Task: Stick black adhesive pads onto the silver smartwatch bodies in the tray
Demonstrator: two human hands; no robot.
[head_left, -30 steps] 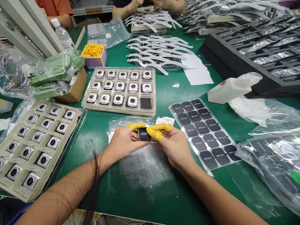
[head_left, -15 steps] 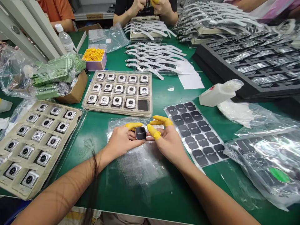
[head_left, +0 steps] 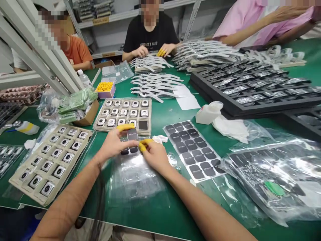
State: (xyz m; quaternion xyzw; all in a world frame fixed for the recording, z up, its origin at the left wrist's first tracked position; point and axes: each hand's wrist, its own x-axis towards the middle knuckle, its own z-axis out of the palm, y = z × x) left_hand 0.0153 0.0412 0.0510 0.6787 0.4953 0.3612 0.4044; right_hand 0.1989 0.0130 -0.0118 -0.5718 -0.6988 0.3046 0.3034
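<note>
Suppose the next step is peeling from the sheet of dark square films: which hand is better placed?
Probably the right hand: it is nearer the sheet of dark square films, while the left hand is farther and holds a square watch face. Whether the right holds anything is unclear.

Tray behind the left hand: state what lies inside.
Watch cases; a dark square at near right. The left hand partly covers one case; anything beneath the cases is hidden.
</note>
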